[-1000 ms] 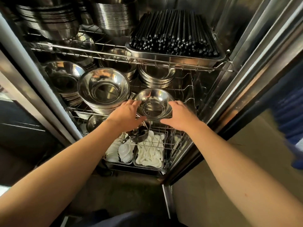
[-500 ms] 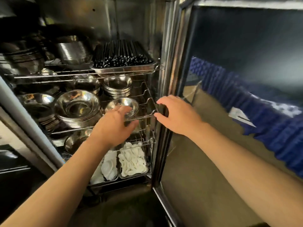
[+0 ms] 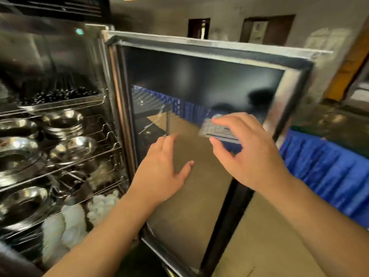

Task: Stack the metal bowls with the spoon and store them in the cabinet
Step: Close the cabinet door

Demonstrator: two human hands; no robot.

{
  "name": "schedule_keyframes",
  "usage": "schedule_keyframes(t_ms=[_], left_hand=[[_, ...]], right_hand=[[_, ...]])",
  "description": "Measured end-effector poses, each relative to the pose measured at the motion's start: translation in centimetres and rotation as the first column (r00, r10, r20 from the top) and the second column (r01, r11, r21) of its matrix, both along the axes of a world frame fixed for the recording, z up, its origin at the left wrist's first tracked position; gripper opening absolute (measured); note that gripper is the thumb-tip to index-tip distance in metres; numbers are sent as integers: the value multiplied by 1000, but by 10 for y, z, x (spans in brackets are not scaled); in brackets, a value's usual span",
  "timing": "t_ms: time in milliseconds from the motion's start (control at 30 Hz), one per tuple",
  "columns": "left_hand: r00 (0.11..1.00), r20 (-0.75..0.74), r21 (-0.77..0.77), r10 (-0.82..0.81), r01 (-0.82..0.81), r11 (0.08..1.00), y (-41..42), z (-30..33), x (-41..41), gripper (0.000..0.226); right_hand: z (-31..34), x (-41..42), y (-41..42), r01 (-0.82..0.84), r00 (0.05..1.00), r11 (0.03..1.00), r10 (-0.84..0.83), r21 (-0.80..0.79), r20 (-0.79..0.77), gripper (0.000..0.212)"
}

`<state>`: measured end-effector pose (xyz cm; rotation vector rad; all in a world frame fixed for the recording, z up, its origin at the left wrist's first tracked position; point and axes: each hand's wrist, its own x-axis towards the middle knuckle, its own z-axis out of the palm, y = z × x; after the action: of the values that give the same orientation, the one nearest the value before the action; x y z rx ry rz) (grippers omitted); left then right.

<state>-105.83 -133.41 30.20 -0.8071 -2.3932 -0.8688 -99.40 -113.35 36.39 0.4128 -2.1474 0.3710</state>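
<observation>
While blur smears bowls [image 3: 71, 145] | left hand [image 3: 159, 176] spread, empty | right hand [image 3: 247, 150] spread, empty

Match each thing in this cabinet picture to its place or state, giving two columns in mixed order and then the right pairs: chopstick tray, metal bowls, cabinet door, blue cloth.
Things:
1. chopstick tray
2. metal bowls
3. cabinet door
4. blue cloth

Places or states:
A. swung open, both hands in front of its glass
B. far right, beyond the door
C. top wire shelf
D. on the wire shelves below the top one

Pairs: 1-C, 2-D, 3-A, 4-B
</observation>
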Motion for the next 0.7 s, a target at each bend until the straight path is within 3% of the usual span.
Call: schedule_keyframes(t_ms=[133,233,367,500,700], left_hand=[[993,-52,24,-110,111,994,67,10,23,87],[985,-85,42,-153,157,987,117,15,40,99],[989,-99,98,-108,118,988,162,17,51,107],[998,-39,239,-47,55,969,200,16,58,105],[993,-13,306,115,-106,946,218,13,63,90]], right_hand=[[6,35,49,3,995,999,-6,-33,-101,28],[7,50,90,57,994,994,-66,-94,-92,25],[3,44,125,140,990,951,-128,-276,61,40],[2,30,150,110,945,937,4,-331,326,53],[-1,26,147,-49,944,973,120,-227,308,37]])
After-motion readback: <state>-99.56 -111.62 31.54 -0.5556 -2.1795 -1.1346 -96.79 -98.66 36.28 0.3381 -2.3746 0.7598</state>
